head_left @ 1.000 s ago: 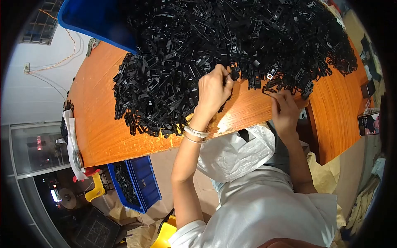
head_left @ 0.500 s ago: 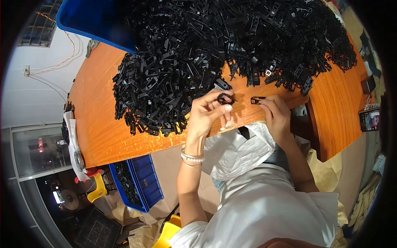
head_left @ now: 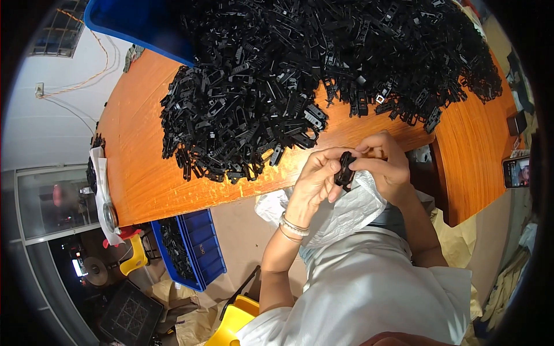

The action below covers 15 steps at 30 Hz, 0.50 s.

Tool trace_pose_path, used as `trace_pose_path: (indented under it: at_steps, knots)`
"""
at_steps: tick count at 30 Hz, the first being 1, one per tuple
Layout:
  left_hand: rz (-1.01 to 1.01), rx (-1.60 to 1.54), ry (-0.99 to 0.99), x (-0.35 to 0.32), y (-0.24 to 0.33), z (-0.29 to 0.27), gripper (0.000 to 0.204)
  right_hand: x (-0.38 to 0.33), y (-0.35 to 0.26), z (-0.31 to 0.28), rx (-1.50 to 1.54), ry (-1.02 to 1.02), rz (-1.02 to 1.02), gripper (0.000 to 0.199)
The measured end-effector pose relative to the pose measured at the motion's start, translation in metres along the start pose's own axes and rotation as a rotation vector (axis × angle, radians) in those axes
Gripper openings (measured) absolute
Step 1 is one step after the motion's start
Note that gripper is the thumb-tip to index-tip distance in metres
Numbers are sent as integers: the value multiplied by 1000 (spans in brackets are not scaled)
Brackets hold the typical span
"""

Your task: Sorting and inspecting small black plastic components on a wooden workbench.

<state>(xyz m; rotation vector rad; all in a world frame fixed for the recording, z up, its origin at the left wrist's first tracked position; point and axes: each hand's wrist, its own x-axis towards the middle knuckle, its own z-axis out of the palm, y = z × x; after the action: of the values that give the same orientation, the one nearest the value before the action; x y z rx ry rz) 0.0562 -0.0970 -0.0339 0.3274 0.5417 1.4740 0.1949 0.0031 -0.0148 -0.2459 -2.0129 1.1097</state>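
Just past the table's near edge, my left hand and my right hand meet around a small black plastic part. Fingers of both hands pinch it, the left from one side and the right from the other. It looks like two pieces put together, but the fingers cover much of it. Beyond my hands spreads a large heap of black plastic parts, long narrow pieces with slots and frames. A white plastic bag lies below my hands, over my lap.
The wooden table curves around me. A blue bin tips over the heap at far left. On the floor at left stands another blue bin with black parts, near a yellow chair. A phone stands at the right edge.
My hands were apart, each with a black piece over the table edge. They have come together, the left moving right and nearer, and now share one grip.
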Motion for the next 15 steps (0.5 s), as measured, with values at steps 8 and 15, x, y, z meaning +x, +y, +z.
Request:
trace_pose_path:
  at_steps: [8,15]
  knots:
    - [-11,-24,-11,3,1,4,37,3,1,-4,-206,-35,-134,16]
    - [162,263,286,15,-5,9,21,6,-14,0,-226,-109,10,31]
